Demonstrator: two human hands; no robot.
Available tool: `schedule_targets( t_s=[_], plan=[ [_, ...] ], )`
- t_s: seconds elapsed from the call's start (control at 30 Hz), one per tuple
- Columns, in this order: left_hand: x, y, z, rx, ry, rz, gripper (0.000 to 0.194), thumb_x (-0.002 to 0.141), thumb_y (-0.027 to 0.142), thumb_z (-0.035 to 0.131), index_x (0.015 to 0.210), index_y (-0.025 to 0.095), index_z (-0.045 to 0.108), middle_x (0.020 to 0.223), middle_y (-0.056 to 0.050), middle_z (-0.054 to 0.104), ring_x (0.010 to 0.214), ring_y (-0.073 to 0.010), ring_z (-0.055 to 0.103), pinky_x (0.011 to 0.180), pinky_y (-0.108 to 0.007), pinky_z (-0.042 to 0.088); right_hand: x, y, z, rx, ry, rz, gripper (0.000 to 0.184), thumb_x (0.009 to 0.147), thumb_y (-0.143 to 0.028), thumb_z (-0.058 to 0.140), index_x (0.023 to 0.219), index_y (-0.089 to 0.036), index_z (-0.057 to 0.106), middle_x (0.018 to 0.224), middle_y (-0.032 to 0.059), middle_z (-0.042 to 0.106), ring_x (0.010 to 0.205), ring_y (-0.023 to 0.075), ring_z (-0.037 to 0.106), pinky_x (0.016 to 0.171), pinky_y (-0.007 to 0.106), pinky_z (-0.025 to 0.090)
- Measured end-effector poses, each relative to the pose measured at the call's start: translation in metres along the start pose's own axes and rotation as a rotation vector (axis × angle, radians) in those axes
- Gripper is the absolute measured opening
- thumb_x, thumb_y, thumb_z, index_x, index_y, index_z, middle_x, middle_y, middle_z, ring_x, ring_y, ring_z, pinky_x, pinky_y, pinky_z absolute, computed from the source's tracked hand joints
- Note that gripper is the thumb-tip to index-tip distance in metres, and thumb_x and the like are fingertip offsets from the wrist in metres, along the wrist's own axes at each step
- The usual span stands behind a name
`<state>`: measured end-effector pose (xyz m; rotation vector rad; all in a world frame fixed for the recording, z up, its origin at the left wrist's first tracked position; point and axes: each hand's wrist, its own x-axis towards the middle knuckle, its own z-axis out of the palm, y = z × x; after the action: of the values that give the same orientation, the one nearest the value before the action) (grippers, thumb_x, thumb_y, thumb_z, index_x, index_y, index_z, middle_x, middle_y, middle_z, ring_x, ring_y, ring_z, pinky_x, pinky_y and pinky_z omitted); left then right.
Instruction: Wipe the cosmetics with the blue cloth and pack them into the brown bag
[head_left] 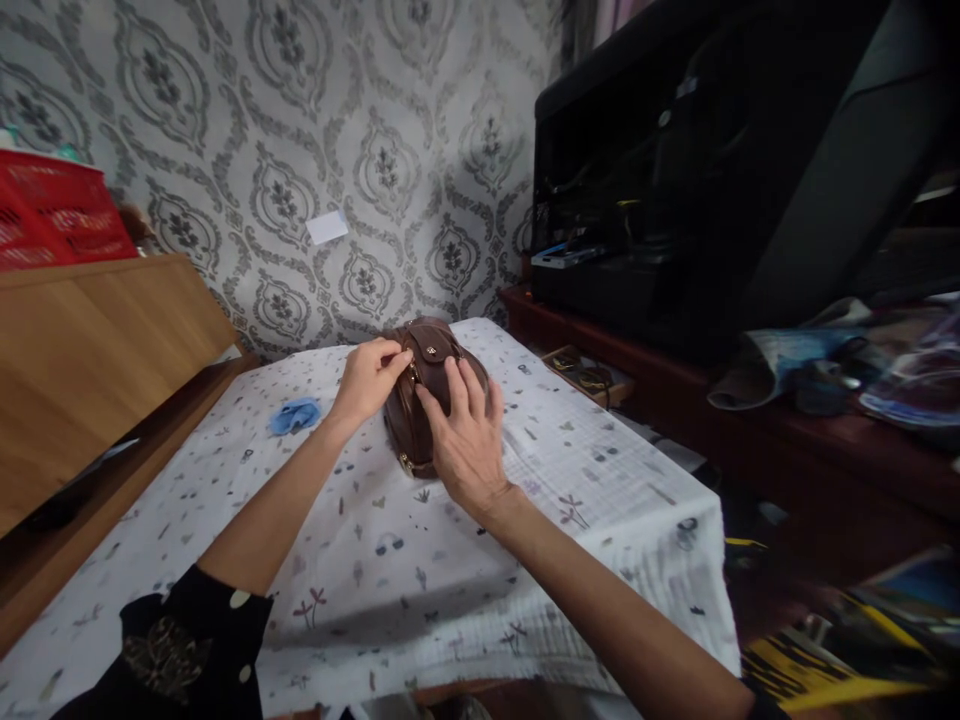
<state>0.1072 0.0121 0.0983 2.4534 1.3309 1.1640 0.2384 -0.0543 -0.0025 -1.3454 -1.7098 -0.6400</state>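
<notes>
A brown leather handbag (405,430) with gold-coloured fittings lies on the white printed cloth (405,590). My left hand (369,378) is at the bag's upper left side, thumb and forefinger pinched at a gold zipper pull (413,372). Across the right part of the bag rests my right hand (469,435), its fingers spread over the leather and steadying nothing else. A flap with a small gold stud (431,351) shows between the hands. The part of the bag under my right palm is hidden.
A crumpled blue cloth (295,416) lies left of the bag. On the left, a wooden headboard-like panel (105,350) carries a red basket (60,210). A large black television (675,190) stands right on a dark red cabinet (675,440) with an open drawer (589,378).
</notes>
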Motion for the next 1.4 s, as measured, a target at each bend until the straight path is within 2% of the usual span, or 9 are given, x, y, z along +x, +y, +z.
schedule_targets(
  t_s=[0.13,0.27,0.37,0.5,0.67,0.83,1.0,1.2,1.4],
  plan=[
    [-0.002,-0.001,-0.001,-0.013,-0.009,-0.002,0.032,0.085,0.033,0.05,0.057,0.019,0.045,0.065,0.001,0.048,0.068,-0.0144,0.047,0.062,-0.027,0.034,-0.002,-0.003,-0.005,0.041,-0.114,0.025,0.05,0.093,-0.01,0.05,0.142,-0.019,0.053,0.161,0.0216,0.029,0.15,0.0369,0.022,0.116,0.064,0.023],
    [-0.001,-0.004,0.0,-0.035,-0.014,-0.005,0.032,0.086,0.033,0.051,0.058,0.019,0.045,0.065,0.002,0.048,0.068,-0.0146,0.048,0.063,-0.027,0.035,-0.001,0.004,-0.005,0.098,-0.187,0.044,0.058,0.091,-0.01,0.053,0.145,-0.029,0.051,0.164,0.0156,0.024,0.151,0.0373,0.021,0.116,0.06,0.026],
    [-0.001,-0.006,0.002,-0.053,0.003,-0.003,0.032,0.086,0.033,0.052,0.058,0.019,0.045,0.065,0.002,0.048,0.067,-0.0145,0.047,0.063,-0.027,0.036,0.002,0.007,-0.008,0.077,-0.228,0.038,0.061,0.089,-0.01,0.054,0.146,-0.032,0.05,0.165,0.0134,0.024,0.151,0.0367,0.021,0.116,0.059,0.024],
    [-0.004,-0.004,0.005,-0.094,0.049,0.009,0.029,0.085,0.034,0.053,0.061,0.019,0.046,0.068,0.001,0.047,0.069,-0.0147,0.048,0.062,-0.026,0.037,0.008,0.002,-0.013,0.05,-0.274,0.043,0.061,0.087,-0.011,0.057,0.146,-0.029,0.052,0.163,0.018,0.027,0.15,0.0389,0.023,0.115,0.062,0.022],
    [-0.01,0.002,0.004,-0.114,0.054,0.044,0.026,0.084,0.033,0.052,0.062,0.019,0.049,0.071,0.001,0.044,0.067,-0.0135,0.046,0.06,-0.024,0.037,0.022,-0.009,-0.015,0.05,-0.316,0.097,0.059,0.084,-0.018,0.063,0.143,-0.021,0.054,0.161,0.0216,0.03,0.149,0.0439,0.023,0.114,0.065,0.022],
    [-0.009,0.002,-0.001,-0.099,0.006,0.039,0.028,0.086,0.031,0.052,0.061,0.019,0.047,0.07,0.001,0.043,0.068,-0.0136,0.046,0.06,-0.024,0.037,0.027,-0.01,-0.011,0.051,-0.301,0.085,0.063,0.081,-0.018,0.065,0.143,-0.019,0.053,0.161,0.0228,0.03,0.149,0.0459,0.021,0.114,0.067,0.022],
    [-0.009,0.0,-0.004,-0.1,-0.048,0.032,0.032,0.087,0.029,0.053,0.057,0.019,0.047,0.065,0.002,0.042,0.066,-0.014,0.046,0.058,-0.024,0.036,0.016,-0.005,-0.013,0.069,-0.26,0.063,0.064,0.079,-0.012,0.063,0.142,-0.021,0.055,0.161,0.0201,0.031,0.149,0.0424,0.022,0.115,0.064,0.022],
    [-0.014,-0.003,0.001,-0.155,0.029,0.036,0.026,0.085,0.03,0.055,0.062,0.018,0.056,0.068,0.001,0.051,0.071,-0.015,0.052,0.064,-0.025,0.041,-0.008,0.004,-0.015,0.096,-0.167,0.037,0.053,0.085,-0.008,0.052,0.135,-0.022,0.061,0.158,0.0175,0.038,0.148,0.0358,0.027,0.113,0.059,0.028],
    [-0.022,-0.002,0.005,-0.176,0.057,0.05,0.023,0.085,0.03,0.058,0.065,0.018,0.059,0.073,-0.001,0.057,0.074,-0.0163,0.056,0.067,-0.026,0.043,-0.018,0.015,-0.013,0.116,-0.129,0.043,0.051,0.094,-0.011,0.042,0.143,-0.018,0.052,0.155,0.0144,0.045,0.146,0.0282,0.035,0.112,0.05,0.032]
  ],
)
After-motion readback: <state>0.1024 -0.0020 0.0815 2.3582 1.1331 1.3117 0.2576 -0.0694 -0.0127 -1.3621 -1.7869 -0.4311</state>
